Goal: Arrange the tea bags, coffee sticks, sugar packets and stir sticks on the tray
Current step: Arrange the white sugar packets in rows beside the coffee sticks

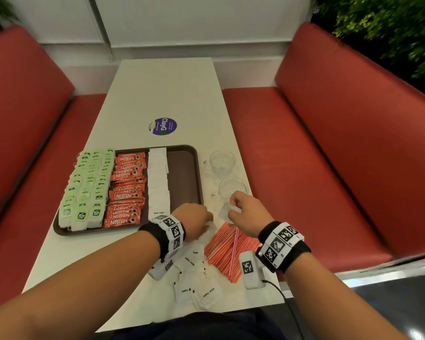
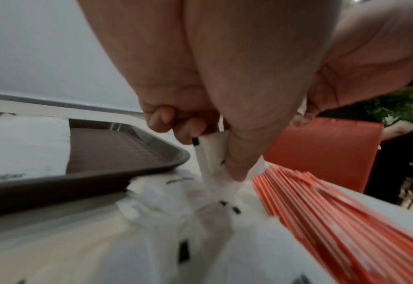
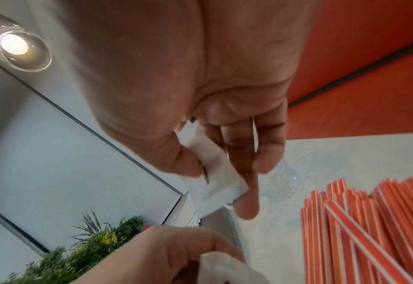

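A brown tray (image 1: 184, 175) holds rows of green tea bags (image 1: 87, 190), red coffee sticks (image 1: 127, 190) and white sugar packets (image 1: 158, 182). Loose sugar packets (image 1: 199, 278) lie on the table in front of the tray, beside a pile of orange stir sticks (image 1: 231, 251). My left hand (image 1: 201, 220) pinches white sugar packets (image 2: 215, 163) just above the loose pile, off the tray's near right corner. My right hand (image 1: 241, 212) pinches a sugar packet (image 3: 215, 173) between thumb and fingers above the table, beyond the stir sticks.
Two clear glass cups (image 1: 222, 161) (image 1: 232, 187) stand right of the tray, close to my right hand. A round purple sticker (image 1: 162, 126) marks the white table (image 1: 167, 94). Red bench seats (image 1: 317, 148) flank it on both sides.
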